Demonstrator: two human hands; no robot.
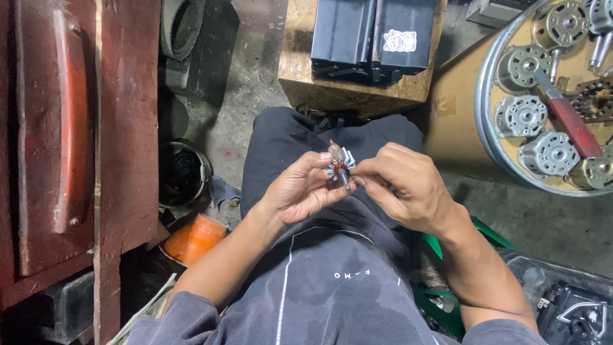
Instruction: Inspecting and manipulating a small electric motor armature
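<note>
Head-cam view looking down at a seated person's lap, dark trousers & grey top. Both hands meet at centre frame, above the knees. Left hand (299, 190) is curled, thumb & fingers closed around a small motor armature (339, 163): copper windings, pale fan blades, thin metal shaft pointing down toward the palm. Right hand (403, 185) is also closed in, fingertips pinching at the armature's right side, touching it.

Surroundings: concrete floor. Ahead of the knees, a wooden block (357, 89) w/ a black case (373, 35) on top. Far right, a round metal-rimmed tray (480, 121) holding several small grey motors (549, 153) & a red-handled tool (571, 121). Left side, red wooden panelling (76, 140). Beside it, a dark pot (184, 172) & an orange object (195, 239) on the floor. Green plastic item (440, 300) under the right forearm.
</note>
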